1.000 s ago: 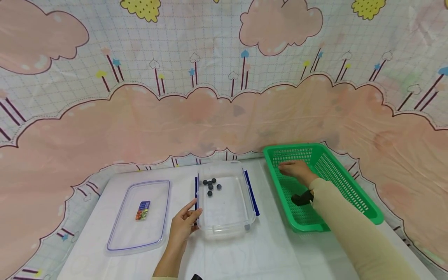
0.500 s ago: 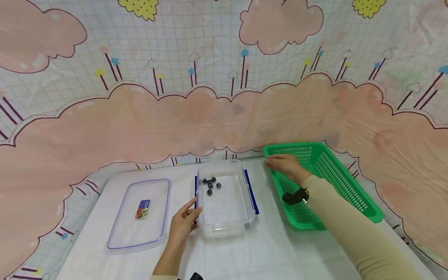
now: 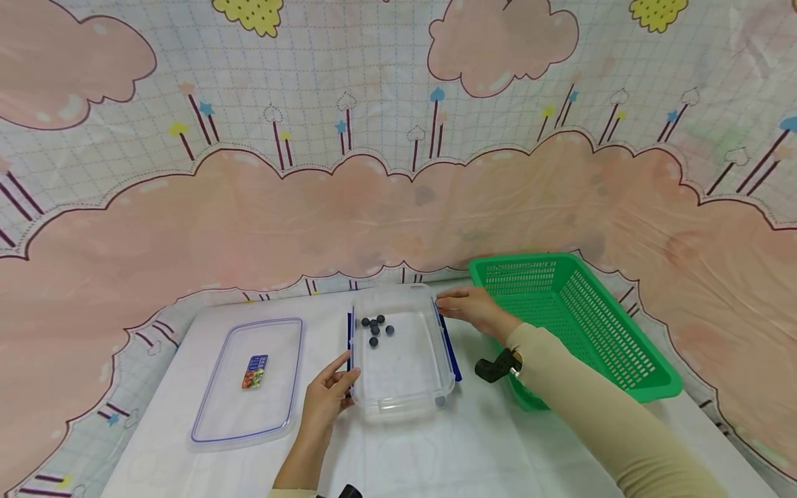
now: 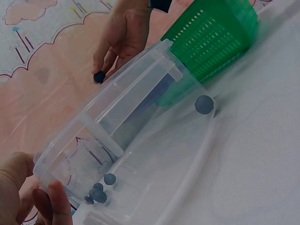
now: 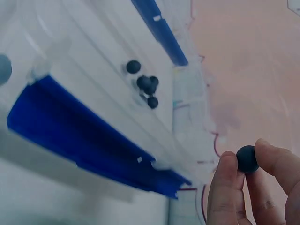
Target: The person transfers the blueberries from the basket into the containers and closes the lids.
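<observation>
a: what's the right hand (image 3: 473,309) got?

b: a small dark ball (image 5: 247,159), pinched between thumb and fingertips (image 5: 228,168). the left wrist view shows the same ball (image 4: 99,77) at the fingertips, outside the box and just beyond its far rim.

a: where is that hand?

b: at the far right corner of the clear box (image 3: 429,387), above the blue clip (image 3: 450,342) on its right side, between the box and the green basket (image 3: 629,360).

a: and the left hand (image 3: 326,401)?

b: on the box's near left corner. thumb and fingers lie against the wall, lightly curved; in the left wrist view the fingers (image 4: 56,204) wrap the corner of the rim, so it's holding the box.

a: what's inside the box?

b: a cluster of dark balls (image 3: 375,328) at the far end, touching or nearly so. one more dark spot shows at the near right corner, but i can't tell whether it's a ball or part of the box.

a: anything else on the table (image 3: 486,449)?

b: the lid (image 3: 214,415) lies flat left of the box, apart from it, with a small sticker (image 3: 254,373) on it.
</observation>
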